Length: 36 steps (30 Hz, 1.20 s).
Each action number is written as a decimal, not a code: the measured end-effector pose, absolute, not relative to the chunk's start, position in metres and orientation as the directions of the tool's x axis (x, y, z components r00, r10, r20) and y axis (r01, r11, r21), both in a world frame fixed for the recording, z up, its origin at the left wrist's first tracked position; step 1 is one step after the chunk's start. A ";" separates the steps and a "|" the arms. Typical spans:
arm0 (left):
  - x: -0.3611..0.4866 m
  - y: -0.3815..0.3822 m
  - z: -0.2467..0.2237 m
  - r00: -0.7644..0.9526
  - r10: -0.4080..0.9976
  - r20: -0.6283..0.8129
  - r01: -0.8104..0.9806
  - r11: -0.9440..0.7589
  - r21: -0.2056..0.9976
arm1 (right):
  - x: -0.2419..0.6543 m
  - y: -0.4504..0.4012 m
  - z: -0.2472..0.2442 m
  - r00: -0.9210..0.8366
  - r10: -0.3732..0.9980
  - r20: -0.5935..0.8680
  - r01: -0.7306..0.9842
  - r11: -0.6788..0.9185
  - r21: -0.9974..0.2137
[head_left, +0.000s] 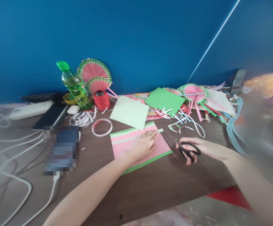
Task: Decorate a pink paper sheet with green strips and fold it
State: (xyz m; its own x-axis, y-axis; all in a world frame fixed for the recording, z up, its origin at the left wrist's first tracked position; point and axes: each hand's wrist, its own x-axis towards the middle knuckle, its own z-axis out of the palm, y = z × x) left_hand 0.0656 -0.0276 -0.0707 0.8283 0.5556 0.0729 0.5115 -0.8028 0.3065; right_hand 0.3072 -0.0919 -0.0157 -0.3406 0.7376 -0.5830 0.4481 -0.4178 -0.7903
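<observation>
A pink sheet [122, 151] with green strips along its far and near edges lies on the brown table. Across it runs a pale strip [127, 139], whose end sticks out past the sheet's right side. My left hand [144, 146] lies flat on the sheet, fingers extended over the strip. Black-handled scissors [187, 151] are in my right hand [192, 147], right of the sheet, with the blades pointing toward the strip's end. A pale green sheet [129, 112] and a green sheet [165, 101] lie behind.
Pleated pink-and-green fans [94, 71], a bottle [76, 89] and a red spool [102, 100] stand by the blue wall. A tape roll [102, 127] lies left of the sheets. Paper scraps [185, 121] lie right. A phone [62, 150] and white cables [28, 183] occupy the left.
</observation>
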 end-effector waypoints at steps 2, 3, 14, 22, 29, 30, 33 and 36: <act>0.066 -0.028 -0.071 0.828 0.556 0.076 0.513 -0.805 0.299 | 0.308 -0.093 -0.018 -0.324 0.749 -0.578 0.447 -0.417 -0.791; 0.066 -0.028 -0.071 0.829 0.555 0.074 0.513 -0.806 0.296 | 0.307 -0.093 -0.018 -0.323 0.752 -0.574 0.447 -0.413 -0.793; 0.065 -0.028 -0.067 0.831 0.554 0.054 0.516 -0.803 0.299 | 0.312 -0.089 -0.014 -0.216 0.821 -0.529 0.542 -0.350 -0.764; 0.065 -0.028 -0.069 0.833 0.549 0.061 0.510 -0.807 0.299 | 0.315 -0.084 -0.011 -0.274 0.803 -0.530 0.566 -0.311 -0.764; 0.065 -0.029 -0.066 0.831 0.553 0.052 0.515 -0.802 0.305 | 0.322 -0.086 -0.015 -0.354 0.779 -0.517 0.507 -0.305 -0.806; 0.065 -0.029 -0.066 0.831 0.554 0.046 0.516 -0.799 0.307 | 0.322 -0.086 -0.016 -0.349 0.780 -0.519 0.512 -0.306 -0.803; 0.065 -0.029 -0.067 0.832 0.554 0.034 0.517 -0.796 0.313 | 0.321 -0.087 -0.016 -0.347 0.775 -0.529 0.537 -0.299 -0.789; 0.066 -0.028 -0.069 0.832 0.553 0.048 0.512 -0.798 0.317 | 0.323 -0.088 -0.014 -0.298 0.795 -0.528 0.557 -0.304 -0.773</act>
State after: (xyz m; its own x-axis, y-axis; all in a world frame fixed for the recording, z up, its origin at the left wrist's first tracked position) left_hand 0.0656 -0.0282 -0.0686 0.8321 0.5526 0.0481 0.5118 -0.7983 0.3173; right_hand 0.3226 -0.0879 -0.0141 -0.2979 0.7954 -0.5278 0.5570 -0.3041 -0.7728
